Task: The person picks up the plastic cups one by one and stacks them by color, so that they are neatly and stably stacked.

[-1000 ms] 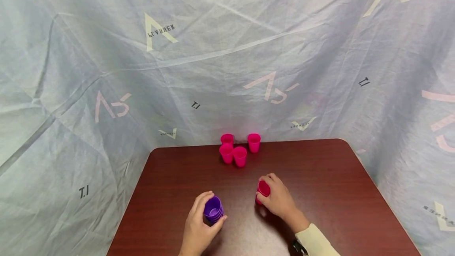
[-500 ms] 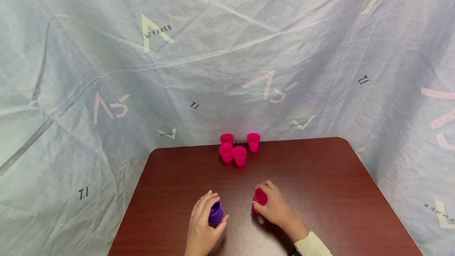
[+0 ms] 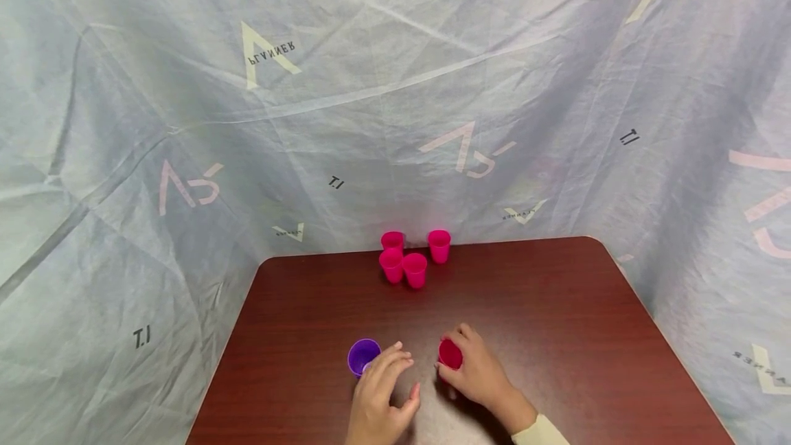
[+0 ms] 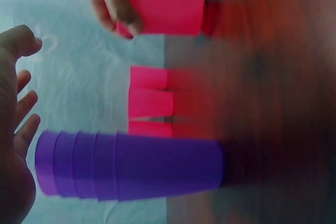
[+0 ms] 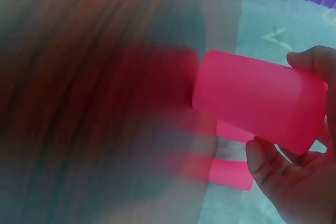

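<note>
Toward the near edge of the glossy reddish-brown table (image 3: pixel 556 307), left of its middle, I see a stack of nested purple cups (image 3: pixel 363 354) standing upright, mouth up. The person's left hand (image 3: pixel 382 400) is just beside it, fingers spread loosely and thumb held apart, gripping nothing; whether a fingertip brushes the rim I cannot tell. To the right, about as far from the near edge, the right hand (image 3: pixel 485 380) grips a pink cup (image 3: pixel 450 354), thumb on 1 side and fingers round the other, close to the mouth. Its base is right down by the tabletop, though I can't tell whether it touches. By the far edge stand 4 more pink cups (image 3: pixel 415 272), all upright: 3 are bunched together, and the 4th is just to their right. Behind that edge hangs a creased, printed grey-blue cloth (image 3: pixel 383 129).
</note>
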`<state>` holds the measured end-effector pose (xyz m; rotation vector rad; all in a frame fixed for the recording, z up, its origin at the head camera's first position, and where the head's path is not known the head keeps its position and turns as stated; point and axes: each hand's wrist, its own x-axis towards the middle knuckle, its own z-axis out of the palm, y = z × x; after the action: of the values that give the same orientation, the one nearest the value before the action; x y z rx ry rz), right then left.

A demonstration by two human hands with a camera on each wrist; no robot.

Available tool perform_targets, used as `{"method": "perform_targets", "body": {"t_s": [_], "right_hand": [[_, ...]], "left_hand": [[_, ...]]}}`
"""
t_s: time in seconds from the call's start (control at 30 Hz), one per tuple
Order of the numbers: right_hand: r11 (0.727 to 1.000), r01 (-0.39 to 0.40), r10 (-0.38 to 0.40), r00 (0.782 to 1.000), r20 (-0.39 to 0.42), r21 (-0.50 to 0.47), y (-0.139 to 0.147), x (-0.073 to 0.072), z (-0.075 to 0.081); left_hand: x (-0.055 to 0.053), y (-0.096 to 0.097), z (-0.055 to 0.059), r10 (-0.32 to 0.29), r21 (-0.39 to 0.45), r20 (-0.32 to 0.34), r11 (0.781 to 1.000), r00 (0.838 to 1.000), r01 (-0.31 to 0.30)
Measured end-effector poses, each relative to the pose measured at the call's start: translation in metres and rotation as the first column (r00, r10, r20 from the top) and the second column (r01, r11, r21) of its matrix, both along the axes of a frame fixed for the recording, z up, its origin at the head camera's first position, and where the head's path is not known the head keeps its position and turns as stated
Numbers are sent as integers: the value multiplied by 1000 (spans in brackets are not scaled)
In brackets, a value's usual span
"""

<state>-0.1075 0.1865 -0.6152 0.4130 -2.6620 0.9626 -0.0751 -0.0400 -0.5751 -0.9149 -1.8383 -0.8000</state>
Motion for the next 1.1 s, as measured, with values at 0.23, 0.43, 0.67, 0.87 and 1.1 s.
{"method": "perform_targets", "body": {"t_s": [0.23,0.43,0.67,0.87,1.1], "right_hand": [[997,-8,7,1000,18,81,-2,5,-3],[989,-59,52,997,55,138,-4,9,0],[982,-83,76,996,52,168,-8,14,2],[976,-111,110,994,18,189,-9,18,0],[976,-179,166,980,109,120,-3,17,3]], "left_hand": [[13,20,-23,34,-132,340,991,940,12],[18,35,-46,150,-264,718,962,680,66],[7,52,-62,112,-215,742,974,661,76],[0,61,-61,141,-196,685,981,715,-6],[-10,70,-67,166,-184,588,981,792,-69]]}}
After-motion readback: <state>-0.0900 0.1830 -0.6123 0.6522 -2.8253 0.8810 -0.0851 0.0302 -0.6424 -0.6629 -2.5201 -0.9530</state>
